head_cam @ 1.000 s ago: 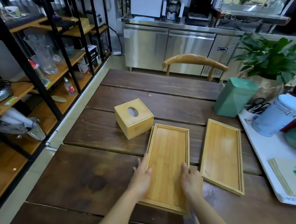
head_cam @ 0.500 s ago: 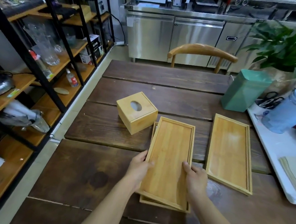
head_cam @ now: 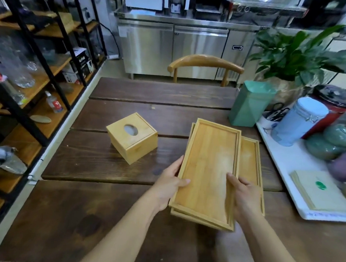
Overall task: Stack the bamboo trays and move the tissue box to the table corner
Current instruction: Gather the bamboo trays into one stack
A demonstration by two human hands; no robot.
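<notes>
Carrying two stacked trays point(head_cam: 208, 169), left hand point(head_cam: 169, 186) and right hand point(head_cam: 243, 193) clamped on their edges; next I square them over the third tray point(head_cam: 249, 157).

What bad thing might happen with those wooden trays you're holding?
The two held trays are not lined up, one edge peeking out underneath, so the lower one might slip from the left hand or right hand. They hang partly over the third tray on the table, so a crooked landing could leave a wobbly stack. A wide swing might bump the green container.
</notes>
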